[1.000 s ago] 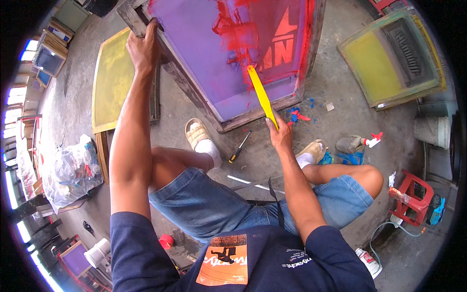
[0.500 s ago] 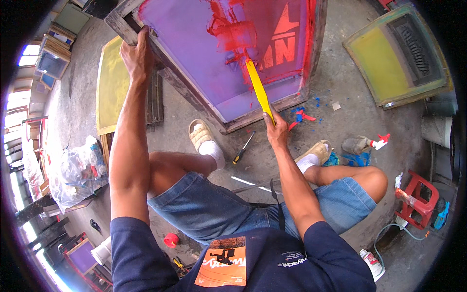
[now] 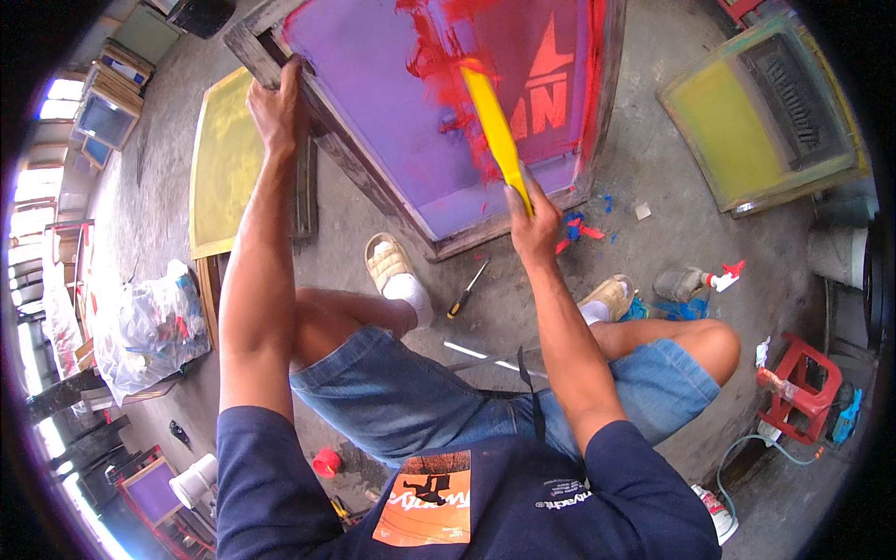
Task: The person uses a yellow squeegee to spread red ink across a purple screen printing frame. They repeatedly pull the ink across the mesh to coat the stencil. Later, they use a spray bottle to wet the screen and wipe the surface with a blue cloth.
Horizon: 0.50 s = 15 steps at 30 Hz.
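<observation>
In front of me a screen-printing frame with purple mesh leans up from the floor, tilted. Wet red ink is smeared down its middle, beside a lettered stencil area. The frame's upper left corner is gripped by my left hand, fingers wrapped over the wood. My right hand is closed round the handle end of a yellow spatula. Its far end, tinged with red, lies over the inky part of the mesh; whether it touches I cannot tell.
Yellow-green screens stand to the right and left. On the floor are a screwdriver, red and blue scraps and a spray bottle. A red stool is at right, a plastic bag at left.
My right hand and the spatula have moved away from me, and the spatula's far end sits higher on the mesh. My left hand keeps its hold on the frame.
</observation>
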Motion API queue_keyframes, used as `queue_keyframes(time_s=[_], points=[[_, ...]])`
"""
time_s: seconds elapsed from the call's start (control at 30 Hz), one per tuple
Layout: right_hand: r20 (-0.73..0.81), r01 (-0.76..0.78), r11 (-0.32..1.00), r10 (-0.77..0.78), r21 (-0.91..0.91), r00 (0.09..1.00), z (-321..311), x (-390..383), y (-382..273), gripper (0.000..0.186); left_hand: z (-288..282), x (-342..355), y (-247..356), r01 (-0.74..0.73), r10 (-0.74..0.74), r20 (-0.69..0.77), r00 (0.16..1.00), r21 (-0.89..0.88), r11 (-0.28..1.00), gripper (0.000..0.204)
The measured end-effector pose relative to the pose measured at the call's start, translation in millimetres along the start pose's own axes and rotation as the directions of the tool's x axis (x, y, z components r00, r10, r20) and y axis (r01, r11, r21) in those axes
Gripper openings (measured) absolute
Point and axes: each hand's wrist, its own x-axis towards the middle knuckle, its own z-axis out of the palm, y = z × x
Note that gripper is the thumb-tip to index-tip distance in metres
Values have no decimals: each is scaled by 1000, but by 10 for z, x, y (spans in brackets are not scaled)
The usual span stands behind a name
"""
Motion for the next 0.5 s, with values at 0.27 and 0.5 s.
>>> queue_keyframes(time_s=[0.27,0.5], points=[[-223,-446,892,451,72,864,-227,-1173,505,38,3,-14,-20,-10,11,21,1000,-35,999,34],[105,-893,249,946,374,308,-194,-1622,868,41,-45,8,38,112,-107,67,992,-77,991,44]])
